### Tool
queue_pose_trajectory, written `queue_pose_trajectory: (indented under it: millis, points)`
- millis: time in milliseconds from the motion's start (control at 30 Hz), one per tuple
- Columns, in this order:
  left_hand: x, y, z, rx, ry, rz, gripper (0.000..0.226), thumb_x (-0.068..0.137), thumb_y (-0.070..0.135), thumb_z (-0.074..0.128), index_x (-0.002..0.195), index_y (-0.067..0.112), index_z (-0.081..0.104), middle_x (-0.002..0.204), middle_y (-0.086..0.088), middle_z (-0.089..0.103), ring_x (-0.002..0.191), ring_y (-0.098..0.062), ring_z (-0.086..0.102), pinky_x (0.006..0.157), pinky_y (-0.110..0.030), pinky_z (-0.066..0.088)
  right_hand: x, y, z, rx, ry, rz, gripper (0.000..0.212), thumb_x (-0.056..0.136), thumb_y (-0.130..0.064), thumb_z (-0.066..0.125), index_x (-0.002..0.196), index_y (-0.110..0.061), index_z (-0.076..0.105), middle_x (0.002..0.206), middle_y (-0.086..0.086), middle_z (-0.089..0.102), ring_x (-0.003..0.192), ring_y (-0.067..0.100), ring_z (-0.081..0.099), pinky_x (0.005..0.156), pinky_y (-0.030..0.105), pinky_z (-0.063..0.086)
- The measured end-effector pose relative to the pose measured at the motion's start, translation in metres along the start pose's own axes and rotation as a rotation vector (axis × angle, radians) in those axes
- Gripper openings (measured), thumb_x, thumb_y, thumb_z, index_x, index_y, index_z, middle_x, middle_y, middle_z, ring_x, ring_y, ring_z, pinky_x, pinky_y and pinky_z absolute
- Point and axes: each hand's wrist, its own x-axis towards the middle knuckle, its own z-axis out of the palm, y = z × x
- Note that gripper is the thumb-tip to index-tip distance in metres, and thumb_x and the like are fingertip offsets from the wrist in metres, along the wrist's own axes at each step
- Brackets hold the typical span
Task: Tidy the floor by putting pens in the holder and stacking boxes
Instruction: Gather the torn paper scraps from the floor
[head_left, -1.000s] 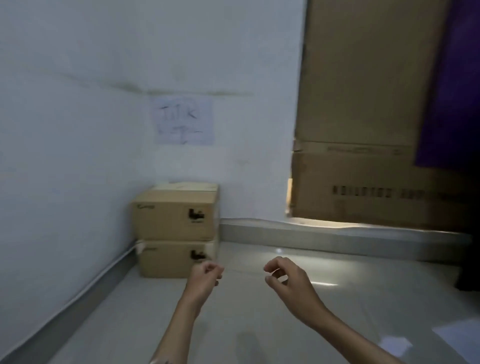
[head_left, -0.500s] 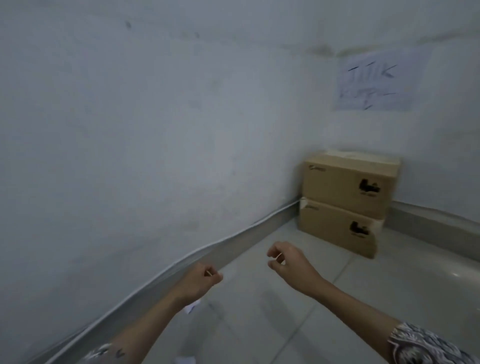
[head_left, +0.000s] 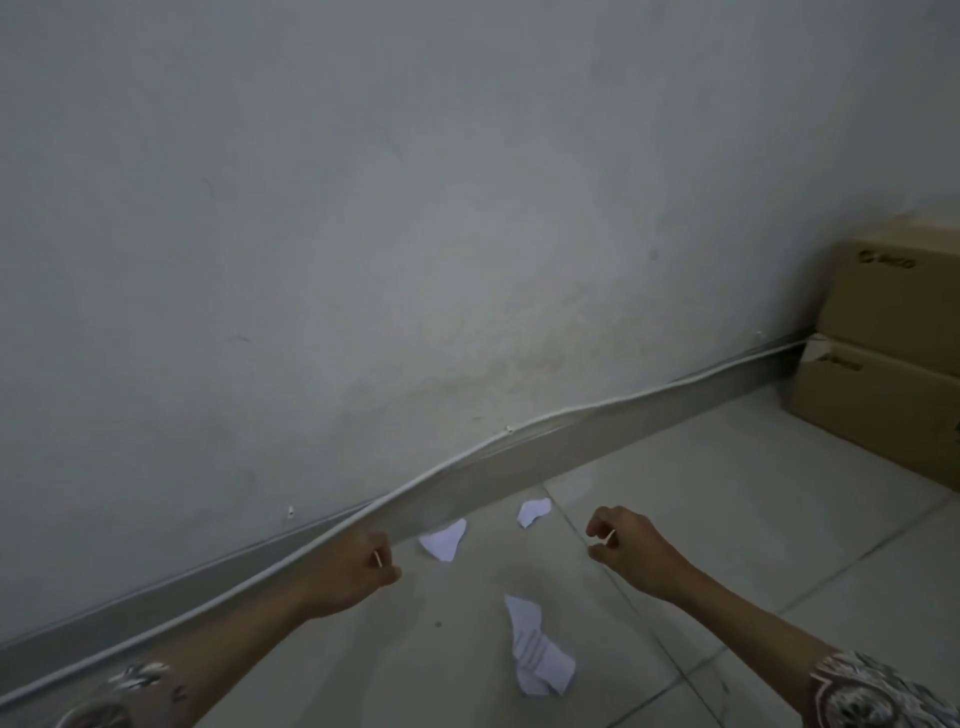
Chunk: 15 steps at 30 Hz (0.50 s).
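Left hand (head_left: 358, 569) and right hand (head_left: 626, 545) loosely curled, empty, above glossy pale tiles (head_left: 727, 519). Torn paper scraps (head_left: 537, 652) scattered; two stacked cardboard boxes (head_left: 891, 353) against matte wall (head_left: 363, 234).

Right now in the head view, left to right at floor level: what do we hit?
left hand → paper scrap by the skirting → smaller paper scrap → right hand → stacked cardboard boxes at the far right. The crumpled paper nearer the camera overlaps the scraps' span, so it is left out.
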Motion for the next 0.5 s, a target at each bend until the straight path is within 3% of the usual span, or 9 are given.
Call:
queue_pose_trajectory:
  millis: [133,233,400,500]
  points:
    - [0.014,-0.016,0.016,0.038,-0.015,-0.035,0.025,0.088,0.028,0.058,0.069,0.026,0.043,0.084,-0.001,0.055,0.075,-0.014,0.05,0.059,-0.016,0.034,0.019,-0.002,0.028,0.003,-0.051,0.005,0.012,0.087,-0.016,0.059,0.09,-0.018,0.048,0.099,0.005,0.049,0.083,0.016,0.048,0.071,0.021,0.037]
    - [0.032,-0.016,0.031,0.015,-0.008,-0.096,0.016,0.089,0.031,0.056,0.083,0.019,0.047,0.093,-0.004,0.055,0.084,-0.018,0.053,0.065,-0.024,0.037,0.034,-0.005,0.044,0.023,-0.041,0.03,0.014,0.086,-0.016,0.06,0.099,-0.011,0.058,0.1,0.006,0.052,0.085,0.017,0.05,0.074,0.022,0.039]
    - [0.075,-0.015,0.051,-0.067,0.073,-0.235,0.04,0.093,0.032,0.051,0.118,0.001,0.049,0.124,-0.018,0.056,0.115,-0.028,0.054,0.082,-0.03,0.041,0.062,-0.001,0.069,0.078,0.009,0.079,0.022,0.085,-0.014,0.062,0.105,-0.004,0.061,0.106,0.012,0.06,0.089,0.019,0.055,0.081,0.027,0.043]
    - [0.102,-0.025,0.061,-0.189,0.139,-0.32,0.041,0.092,0.03,0.053,0.113,-0.006,0.054,0.12,-0.022,0.059,0.11,-0.03,0.057,0.071,-0.026,0.035,0.078,0.006,0.078,0.16,0.08,0.112,0.018,0.085,-0.009,0.061,0.102,-0.001,0.063,0.102,0.014,0.063,0.085,0.018,0.055,0.078,0.025,0.043]
